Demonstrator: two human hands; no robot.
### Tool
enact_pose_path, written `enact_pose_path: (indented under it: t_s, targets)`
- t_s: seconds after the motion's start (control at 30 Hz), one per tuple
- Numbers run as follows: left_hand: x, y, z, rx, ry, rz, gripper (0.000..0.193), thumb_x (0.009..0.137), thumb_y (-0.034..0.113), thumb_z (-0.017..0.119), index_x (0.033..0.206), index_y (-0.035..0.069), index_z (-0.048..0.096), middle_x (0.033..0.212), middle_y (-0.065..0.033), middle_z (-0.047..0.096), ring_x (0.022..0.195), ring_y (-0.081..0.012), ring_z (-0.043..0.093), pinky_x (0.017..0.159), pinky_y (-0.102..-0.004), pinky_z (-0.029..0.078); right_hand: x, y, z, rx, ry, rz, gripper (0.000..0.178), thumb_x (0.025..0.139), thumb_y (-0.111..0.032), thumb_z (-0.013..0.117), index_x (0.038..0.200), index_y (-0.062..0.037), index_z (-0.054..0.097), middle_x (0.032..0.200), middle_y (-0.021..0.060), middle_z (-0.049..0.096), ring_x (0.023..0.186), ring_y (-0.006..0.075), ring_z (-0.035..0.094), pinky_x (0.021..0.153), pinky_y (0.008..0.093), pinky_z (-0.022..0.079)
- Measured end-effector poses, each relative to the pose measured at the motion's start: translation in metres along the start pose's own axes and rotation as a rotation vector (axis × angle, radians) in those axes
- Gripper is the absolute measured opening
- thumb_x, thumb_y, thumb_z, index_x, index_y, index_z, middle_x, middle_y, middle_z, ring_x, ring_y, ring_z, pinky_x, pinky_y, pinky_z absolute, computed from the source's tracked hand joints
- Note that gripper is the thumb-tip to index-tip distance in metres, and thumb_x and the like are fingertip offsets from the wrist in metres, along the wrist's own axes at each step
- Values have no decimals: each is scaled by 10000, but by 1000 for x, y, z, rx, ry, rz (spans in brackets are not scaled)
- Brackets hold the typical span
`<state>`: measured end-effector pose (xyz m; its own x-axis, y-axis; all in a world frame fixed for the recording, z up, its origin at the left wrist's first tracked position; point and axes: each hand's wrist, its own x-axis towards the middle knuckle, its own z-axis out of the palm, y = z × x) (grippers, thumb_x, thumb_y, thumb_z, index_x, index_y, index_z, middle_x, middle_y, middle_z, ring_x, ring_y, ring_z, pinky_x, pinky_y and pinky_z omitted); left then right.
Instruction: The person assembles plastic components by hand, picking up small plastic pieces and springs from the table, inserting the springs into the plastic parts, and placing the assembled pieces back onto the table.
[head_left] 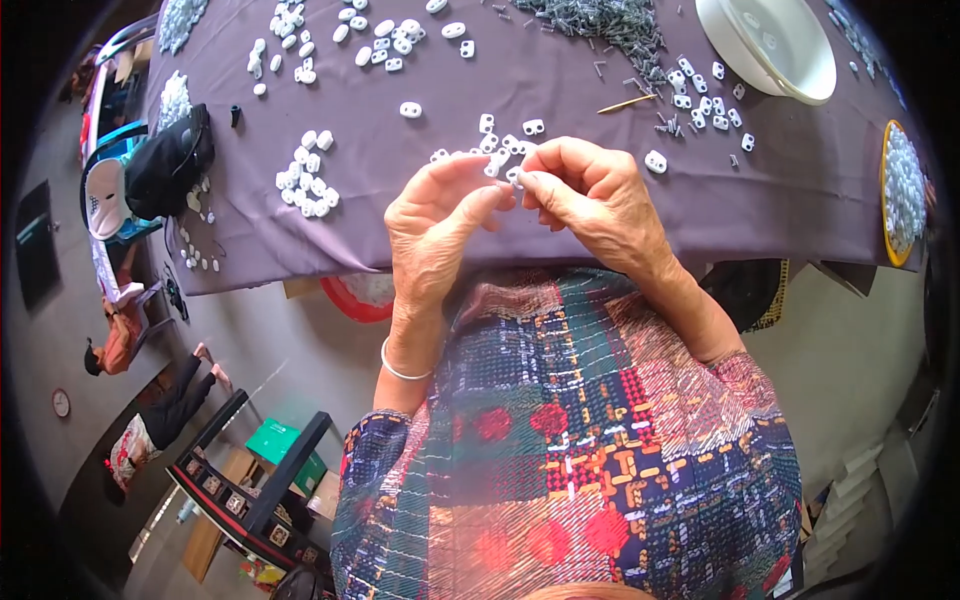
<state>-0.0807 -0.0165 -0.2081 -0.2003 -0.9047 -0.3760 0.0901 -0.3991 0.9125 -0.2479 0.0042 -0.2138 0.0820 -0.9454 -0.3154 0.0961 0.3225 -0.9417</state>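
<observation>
My left hand (440, 225) and my right hand (595, 195) meet at the near edge of the purple-covered table (560, 200). Their fingertips pinch one small white plastic piece (514, 178) between them. A silver bangle (400, 368) circles my left wrist. Just beyond my fingers lie a few loose white pieces (505, 135). A small heap of the same white pieces (308, 183) sits to the left of my left hand.
A pile of small grey metal pins (600, 22) lies at the far middle. A white bowl (770, 45) stands at the far right, a yellow-rimmed tray of white pieces (903, 190) at the right edge, a black bag (170, 165) on the left edge. A person (150, 400) lies on the floor at left.
</observation>
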Motion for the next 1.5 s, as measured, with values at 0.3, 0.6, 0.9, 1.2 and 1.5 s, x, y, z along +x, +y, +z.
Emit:
enact_pose_path:
  t_s: [0.3, 0.6, 0.9, 1.2, 1.5]
  targets:
    - [-13, -5, -3, 112, 45, 64, 274, 775, -67, 634, 1038, -24, 574, 871, -68, 646, 805, -122, 615, 707, -243, 500, -5, 0, 13, -53, -28, 18, 142, 876, -138, 587, 936, -10, 602, 735, 7, 608, 618, 41, 550, 537, 177, 464]
    - [-14, -7, -2, 180, 43, 104, 271, 777, -68, 634, 1037, -24, 572, 864, -69, 649, 814, -106, 608, 729, -226, 483, -4, 7, 12, -57, -20, 29, 150, 874, -145, 592, 940, -10, 602, 733, 7, 609, 608, 40, 550, 531, 178, 466]
    - [-15, -13, -5, 299, 62, 155, 249, 773, -64, 636, 1012, -18, 582, 830, -56, 659, 783, -96, 616, 705, -221, 489, -3, 11, 12, -170, -34, 7, 136, 870, -136, 594, 919, -10, 611, 721, 0, 603, 637, 33, 556, 543, 175, 471]
    - [-14, -14, -9, 297, 30, 150, 251, 766, -62, 640, 1005, -4, 590, 831, -58, 662, 770, -97, 623, 704, -224, 500, -4, 12, 14, -157, -71, -18, 112, 869, -113, 587, 891, -6, 612, 699, -9, 589, 601, 29, 533, 516, 171, 449]
    - [-6, -15, -19, 104, -39, -4, 223, 791, -18, 641, 1007, -28, 587, 855, -87, 662, 778, -143, 640, 645, -220, 507, 1, 22, 19, -48, -54, 20, 124, 874, -118, 583, 886, 2, 613, 700, 8, 602, 552, 31, 524, 481, 171, 440]
